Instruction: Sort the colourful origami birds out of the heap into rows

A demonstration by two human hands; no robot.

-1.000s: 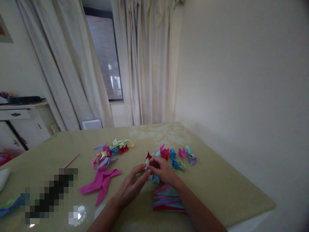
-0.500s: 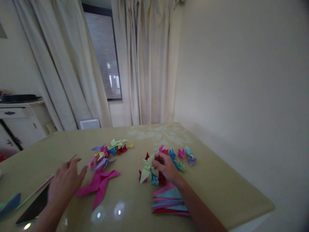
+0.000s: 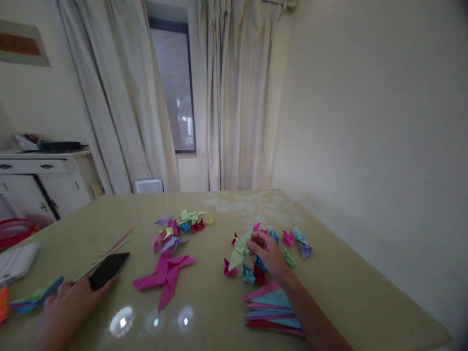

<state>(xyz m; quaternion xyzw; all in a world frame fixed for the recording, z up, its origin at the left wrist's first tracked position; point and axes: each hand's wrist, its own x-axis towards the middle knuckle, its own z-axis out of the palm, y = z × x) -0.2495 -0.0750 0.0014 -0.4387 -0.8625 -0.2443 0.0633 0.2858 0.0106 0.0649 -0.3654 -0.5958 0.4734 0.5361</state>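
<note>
My right hand pinches the edge of a pale green folded paper piece with pointed arms. Around it lie small origami pieces, including a light blue one and a magenta one. At lower left, my left hand is over the near end of a black smartphone, thumb along one side and fingers along the other. The hand hides the phone's near end. Between my hands lies a large magenta paper star with bent points.
A stack of folded paper strips lies beside my right forearm. Another origami cluster sits farther back. Thin sticks lie past the phone. A white object, a red basket and colored paper are at left.
The view has swung left. My left hand has come down and back onto the near end of the phone. My right hand still pinches the pale green piece, which has tilted slightly.
</note>
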